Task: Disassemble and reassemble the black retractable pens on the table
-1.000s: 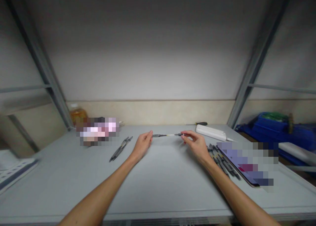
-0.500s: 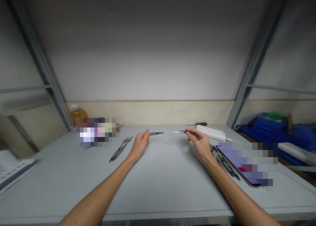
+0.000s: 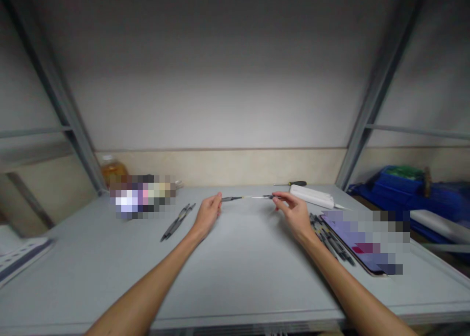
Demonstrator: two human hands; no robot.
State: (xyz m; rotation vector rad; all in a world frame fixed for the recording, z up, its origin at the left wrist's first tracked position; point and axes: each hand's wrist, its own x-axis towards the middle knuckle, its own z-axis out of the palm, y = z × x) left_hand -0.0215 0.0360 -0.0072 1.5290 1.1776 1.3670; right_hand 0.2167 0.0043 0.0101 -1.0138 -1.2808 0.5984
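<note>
A thin pen barrel [image 3: 232, 199], dark and smooth, is in the left hand [image 3: 207, 216], its grip narrow, pinching one end. The right hand [image 3: 295, 213] pinches a slim dark piece [image 3: 269, 197] between thumb and fingertips. A pale, needle-thin rod [image 3: 253, 197] spans the gap, nearly level; its joins are too fine to make out. Both forearms reach forward, converging above the smooth grey worktop [image 3: 235, 277], the hands apart.

Two slender pens [image 3: 178, 222] lie side by side left of the left hand. Several more, overlapping beyond sure count, form a bundle [image 3: 340, 245] by the right forearm, beside one flat slab [image 3: 354, 245]. Behind are one long white block [image 3: 312, 197] and one screwdriver [image 3: 299, 183].
</note>
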